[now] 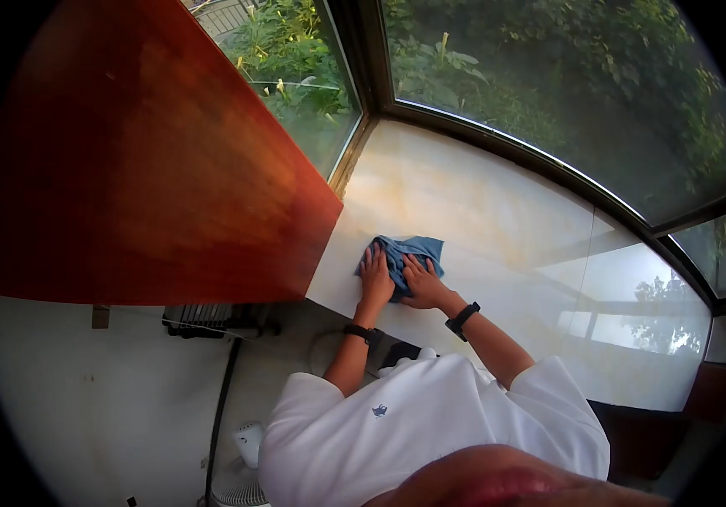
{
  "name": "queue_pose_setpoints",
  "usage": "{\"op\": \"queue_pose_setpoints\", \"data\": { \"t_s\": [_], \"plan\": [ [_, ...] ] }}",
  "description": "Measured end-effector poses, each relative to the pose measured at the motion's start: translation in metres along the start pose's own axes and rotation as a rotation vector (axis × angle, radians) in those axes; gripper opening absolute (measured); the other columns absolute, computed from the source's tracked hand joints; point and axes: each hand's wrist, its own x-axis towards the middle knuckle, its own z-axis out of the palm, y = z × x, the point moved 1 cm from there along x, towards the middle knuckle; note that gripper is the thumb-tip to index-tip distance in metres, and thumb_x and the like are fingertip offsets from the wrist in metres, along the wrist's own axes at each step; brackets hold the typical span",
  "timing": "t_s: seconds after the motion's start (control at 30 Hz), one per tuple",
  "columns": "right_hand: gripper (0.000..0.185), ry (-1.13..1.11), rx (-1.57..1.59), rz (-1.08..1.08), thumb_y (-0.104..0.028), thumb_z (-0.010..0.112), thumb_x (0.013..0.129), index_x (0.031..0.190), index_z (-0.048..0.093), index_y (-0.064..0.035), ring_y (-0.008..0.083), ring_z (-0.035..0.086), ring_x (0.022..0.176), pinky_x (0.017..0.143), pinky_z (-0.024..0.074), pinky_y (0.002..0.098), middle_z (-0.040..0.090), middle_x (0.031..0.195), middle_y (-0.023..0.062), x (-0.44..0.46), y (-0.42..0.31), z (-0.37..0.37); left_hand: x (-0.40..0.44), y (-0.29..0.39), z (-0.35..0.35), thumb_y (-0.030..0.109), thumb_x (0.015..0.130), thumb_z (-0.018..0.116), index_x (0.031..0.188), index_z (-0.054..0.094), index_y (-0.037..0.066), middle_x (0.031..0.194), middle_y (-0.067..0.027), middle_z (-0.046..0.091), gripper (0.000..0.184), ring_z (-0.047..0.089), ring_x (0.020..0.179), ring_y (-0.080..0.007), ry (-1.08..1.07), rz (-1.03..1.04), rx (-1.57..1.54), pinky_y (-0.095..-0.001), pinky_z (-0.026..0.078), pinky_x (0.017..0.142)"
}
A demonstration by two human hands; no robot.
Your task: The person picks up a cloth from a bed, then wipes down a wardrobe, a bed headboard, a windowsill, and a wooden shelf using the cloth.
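A crumpled blue cloth (pixel 418 249) lies on the glossy white ledge (pixel 464 194) close to its near left edge. My left hand (pixel 375 275) rests on the cloth's left side, fingers stretched out and spread. On its right side my right hand (pixel 422 283) presses down, its fingers extended and apart over the folds. Both palms face down, and the cloth is bunched between them. Some of the cloth is hidden under my hands. Each wrist wears a black band.
A reddish-brown wooden panel (pixel 168 169) stands left of the ledge. Dark-framed windows (pixel 549 93) border its far side, with plants outside. Below left are a radiator-like finned unit (pixel 202 320) and a white fan (pixel 240 493). The ledge has a seam (pixel 584 262) toward the right.
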Motion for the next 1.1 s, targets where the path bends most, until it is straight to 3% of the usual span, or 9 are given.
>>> {"op": "queue_pose_setpoints", "data": {
  "t_s": [0.1,0.2,0.37,0.57,0.63,0.67,0.77,0.93,1.1],
  "plan": [
    [0.07,-0.004,-0.014,0.016,-0.04,0.07,0.075,0.123,0.042,0.0016,0.0335,0.016,0.143,0.111,0.0151,0.0581,0.027,0.148,0.0245,0.013,0.017,-0.011,0.046,0.014,0.002,-0.006,0.074,0.054,0.145,0.019,-0.002,0.153,-0.0213,0.016,0.079,0.013,0.14,-0.0445,-0.147,0.013,-0.08,-0.0605,0.016,0.109],
    [0.067,0.152,0.017,0.078,-0.043,0.071,0.077,0.123,0.044,-0.0019,0.0273,0.022,0.142,0.113,0.0189,0.0489,0.03,0.15,0.0145,0.018,0.04,-0.041,0.101,0.027,0.004,-0.005,0.073,0.058,0.144,0.019,-0.001,0.154,-0.0216,0.014,0.082,0.01,0.141,-0.0428,-0.261,0.013,-0.047,-0.059,0.015,0.111],
    [0.063,0.29,0.022,0.145,-0.043,0.07,0.078,0.12,0.044,-0.0047,0.0249,0.02,0.142,0.113,0.0169,0.0482,0.026,0.153,0.0074,0.031,0.075,-0.059,0.173,0.039,0.024,0.003,0.074,0.065,0.147,0.013,0.003,0.155,-0.0196,0.006,0.09,0.004,0.143,-0.0402,-0.301,-0.021,0.144,-0.0574,0.012,0.112],
    [0.063,0.355,-0.079,0.184,-0.042,0.07,0.077,0.121,0.044,-0.0063,0.0204,0.02,0.143,0.113,0.0156,0.0476,0.026,0.153,0.0054,0.054,0.087,-0.055,0.202,0.041,0.019,0.008,0.079,0.059,0.148,0.012,0.004,0.156,-0.0182,0.002,0.084,-0.001,0.143,-0.0397,-0.398,-0.051,0.229,-0.056,0.007,0.113],
    [0.064,0.317,-0.091,0.173,-0.043,0.068,0.079,0.122,0.042,-0.0047,0.0229,0.018,0.143,0.113,0.0132,0.0493,0.022,0.154,0.0068,0.063,0.096,-0.064,0.214,0.041,0.019,0.01,0.081,0.059,0.146,0.02,0.003,0.155,-0.0198,0.007,0.076,0.005,0.143,-0.0413,-0.258,-0.001,0.254,-0.0565,0.012,0.112],
    [0.065,0.287,-0.092,0.186,-0.045,0.066,0.081,0.125,0.042,-0.004,0.023,0.017,0.144,0.114,0.013,0.0489,0.021,0.154,0.0078,0.071,0.103,-0.069,0.223,0.042,0.023,0.013,0.083,0.06,0.141,0.032,0.0,0.152,-0.0228,0.019,0.066,0.018,0.14,-0.0438,-0.14,0.03,0.314,-0.0564,0.022,0.11],
    [0.068,0.181,-0.073,0.11,-0.047,0.065,0.082,0.128,0.042,-0.0034,0.023,0.016,0.144,0.114,0.0126,0.048,0.021,0.154,0.0089,0.086,0.128,-0.092,0.232,0.048,0.02,0.011,0.08,0.066,0.136,0.037,-0.002,0.146,-0.0227,0.031,0.064,0.029,0.134,-0.0449,-0.057,-0.012,0.291,-0.0555,0.035,0.104],
    [0.065,0.255,-0.047,0.117,-0.049,0.068,0.077,0.123,0.047,-0.0081,0.0219,0.017,0.143,0.115,0.012,0.0458,0.026,0.153,0.0036,0.095,0.158,-0.105,0.205,0.016,0.012,0.028,0.09,0.05,0.138,0.036,-0.004,0.145,-0.0257,0.03,0.059,0.03,0.133,-0.0466,-0.077,0.029,0.178,-0.0556,0.034,0.103],
    [0.059,0.244,-0.025,0.147,-0.043,0.072,0.072,0.115,0.048,-0.0116,0.0234,0.023,0.141,0.114,0.0133,0.0467,0.033,0.149,0.0049,0.104,0.159,-0.104,0.132,0.03,-0.001,0.031,0.094,0.046,0.138,0.036,-0.003,0.147,-0.0257,0.028,0.057,0.025,0.135,-0.0463,-0.11,0.047,0.181,-0.0561,0.029,0.106]
  ]
}}
